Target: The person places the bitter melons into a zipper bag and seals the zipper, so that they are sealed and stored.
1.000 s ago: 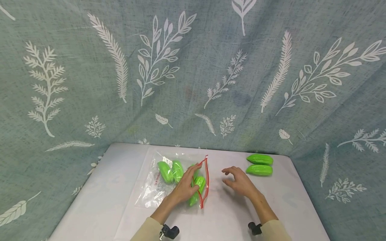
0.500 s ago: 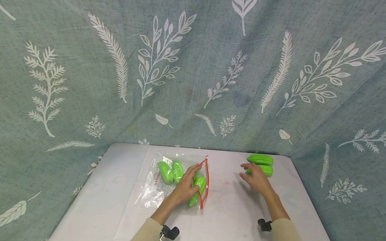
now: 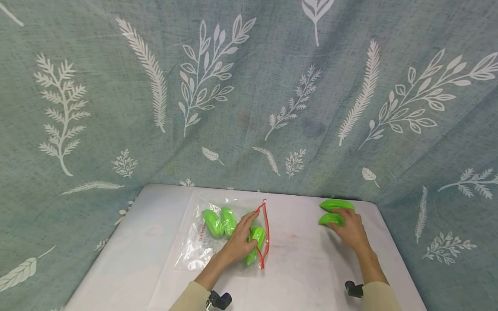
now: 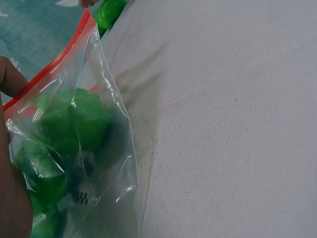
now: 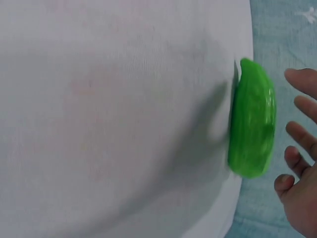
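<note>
A clear zip bag (image 3: 190, 255) with a red zip strip lies on the table, holding several glossy green ridged, gourd-like vegetables (image 3: 212, 222). Across its mouth rests my left hand (image 3: 238, 242), fingers and thumb gripping the upper red edge, so the mouth gapes; the left wrist view shows a fingertip over the red strip (image 4: 54, 64). At the right, my right hand (image 3: 352, 231) arches over the nearer of two loose gourd-like vegetables (image 3: 328, 219), hiding its right end. The farther one (image 3: 335, 204) lies just behind. In the right wrist view the fingers (image 5: 303, 134) are spread beside a green vegetable (image 5: 252, 124).
The white-covered table (image 3: 295, 276) meets a blue-green leaf-patterned cloth (image 3: 249, 108) at its back and sides. The loose vegetables lie near the back right corner. A small black wrist camera (image 3: 220, 299) sits on each wrist.
My right hand has moved right from the middle of the table and has come over the nearer loose vegetable. The left hand has stayed on the bag's mouth.
</note>
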Available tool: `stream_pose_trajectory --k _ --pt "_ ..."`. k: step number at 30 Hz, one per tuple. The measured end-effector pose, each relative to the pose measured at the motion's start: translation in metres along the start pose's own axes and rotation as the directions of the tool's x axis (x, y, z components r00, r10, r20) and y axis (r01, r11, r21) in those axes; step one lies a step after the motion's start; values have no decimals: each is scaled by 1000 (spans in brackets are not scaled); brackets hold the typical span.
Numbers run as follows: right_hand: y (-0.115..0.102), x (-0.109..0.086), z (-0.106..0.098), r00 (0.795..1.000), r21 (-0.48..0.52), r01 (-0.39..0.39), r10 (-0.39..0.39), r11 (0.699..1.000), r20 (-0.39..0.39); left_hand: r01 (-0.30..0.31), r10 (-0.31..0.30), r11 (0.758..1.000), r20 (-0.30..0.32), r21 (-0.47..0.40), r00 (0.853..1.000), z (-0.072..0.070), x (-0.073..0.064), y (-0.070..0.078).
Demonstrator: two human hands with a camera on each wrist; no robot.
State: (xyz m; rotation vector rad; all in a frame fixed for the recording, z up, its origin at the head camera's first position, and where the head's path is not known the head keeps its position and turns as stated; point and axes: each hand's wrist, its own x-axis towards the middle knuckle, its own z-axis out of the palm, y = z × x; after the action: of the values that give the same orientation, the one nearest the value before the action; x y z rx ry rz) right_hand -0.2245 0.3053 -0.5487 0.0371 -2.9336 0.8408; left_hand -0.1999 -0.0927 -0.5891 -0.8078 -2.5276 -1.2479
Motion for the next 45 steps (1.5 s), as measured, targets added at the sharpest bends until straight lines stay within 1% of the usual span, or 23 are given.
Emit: stream_pose_trajectory --k 3,5,13,19,26,35,42,45 --pt "7 -3 -4 999 -20 -44 44 999 3 -4 4 1000 -2 11 1000 0 -1 0" --pt "13 -4 -4 998 -26 -59 60 998 9 0 0 1000 1 6 1000 0 -1 0" --pt "29 -3 -4 996 10 -80 79 997 44 25 -25 1000 19 11 1000 -1 -2 -1" --pt "33 -2 -3 995 30 -90 89 995 51 9 -9 1000 16 29 1000 -2 -3 1" --pt "35 -1 -2 993 22 -107 105 994 54 32 -33 999 32 20 999 -2 -2 1" --pt "35 -1 -4 990 39 -119 116 992 77 0 -1 999 19 38 1000 -1 -2 1" --pt "36 -1 -1 994 33 -83 81 996 68 11 -12 999 25 39 1000 -2 -1 1" --pt "37 -2 0 995 25 -81 79 996 61 13 -14 999 23 34 1000 -3 -1 2"
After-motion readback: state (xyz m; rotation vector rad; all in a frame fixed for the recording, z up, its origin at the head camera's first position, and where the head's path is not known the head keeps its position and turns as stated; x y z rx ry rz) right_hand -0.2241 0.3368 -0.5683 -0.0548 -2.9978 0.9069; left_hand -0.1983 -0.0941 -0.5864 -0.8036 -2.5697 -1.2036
